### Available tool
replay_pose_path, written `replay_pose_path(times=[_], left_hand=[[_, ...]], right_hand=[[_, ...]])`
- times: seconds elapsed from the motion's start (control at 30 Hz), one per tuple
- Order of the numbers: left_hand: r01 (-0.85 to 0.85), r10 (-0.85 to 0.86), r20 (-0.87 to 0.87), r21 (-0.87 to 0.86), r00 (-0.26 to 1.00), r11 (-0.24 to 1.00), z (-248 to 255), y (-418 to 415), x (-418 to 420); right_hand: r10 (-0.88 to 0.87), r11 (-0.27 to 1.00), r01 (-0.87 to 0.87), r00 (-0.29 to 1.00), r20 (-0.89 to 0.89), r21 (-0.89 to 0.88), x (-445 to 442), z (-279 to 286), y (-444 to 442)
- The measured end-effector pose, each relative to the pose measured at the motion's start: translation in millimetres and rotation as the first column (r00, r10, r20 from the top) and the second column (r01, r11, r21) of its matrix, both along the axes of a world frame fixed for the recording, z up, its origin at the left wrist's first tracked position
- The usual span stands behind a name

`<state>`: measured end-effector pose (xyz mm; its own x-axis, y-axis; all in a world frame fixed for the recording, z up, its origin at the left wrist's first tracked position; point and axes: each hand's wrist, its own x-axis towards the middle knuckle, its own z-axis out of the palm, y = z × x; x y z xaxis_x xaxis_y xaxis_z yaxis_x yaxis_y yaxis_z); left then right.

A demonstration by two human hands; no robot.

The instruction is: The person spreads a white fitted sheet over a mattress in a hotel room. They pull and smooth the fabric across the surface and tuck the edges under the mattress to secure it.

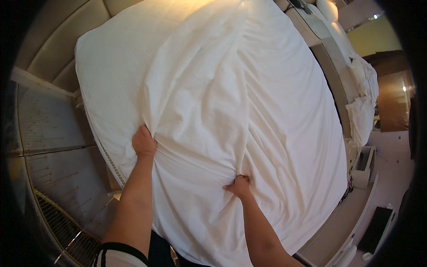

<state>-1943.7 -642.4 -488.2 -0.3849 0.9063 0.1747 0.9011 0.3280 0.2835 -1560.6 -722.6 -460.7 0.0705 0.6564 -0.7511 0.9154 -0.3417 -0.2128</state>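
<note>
A white bed sheet (pixel 206 100) lies over much of the mattress (pixel 110 66), loose and rumpled, with its near side hanging down in front of me. My left hand (pixel 144 141) is closed on the sheet's left edge, close to the mattress's near left side. Farther right, my right hand (pixel 239 187) pinches a fold of the same sheet. Creases run taut between the two hands, and longer folds stretch from my right hand towards the far side. At the left, the mattress top is not covered by the sheet.
A padded headboard (pixel 66 36) borders the bed at upper left. Patterned panels (pixel 60 177) stand close on my left. Beyond the bed's right end are a long bench-like ledge (pixel 337 73), crumpled white bedding (pixel 362 110), a white open box (pixel 363 167) and a black flat object (pixel 375 229).
</note>
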Motion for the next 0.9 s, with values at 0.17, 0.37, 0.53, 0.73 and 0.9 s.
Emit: replay_pose_path(times=[0.17,0.37,0.53,0.73,0.9], left_hand=[[0.021,-0.021,-0.002,0.004,1.000,1.000,-21,-4,-11],[0.049,-0.042,0.140,-0.053,0.989,0.997,-5,-8,-14],[0.078,-0.073,0.143,-0.028,0.987,0.997,-9,-13,-18],[0.077,-0.051,0.229,-0.108,0.972,0.991,8,-8,-20],[0.072,-0.036,0.214,-0.162,0.976,0.984,5,-4,-20]], right_hand=[[0.057,0.998,-0.057,0.998,0.038,-0.001,-1,-10,-2],[0.093,0.989,-0.095,0.995,-0.020,-0.111,-2,-3,8],[0.088,0.965,-0.089,0.996,-0.019,-0.245,18,-34,-5],[0.171,0.952,-0.164,0.985,0.006,-0.258,25,-40,-7],[0.345,0.922,-0.306,0.928,0.144,-0.235,10,-22,2]])
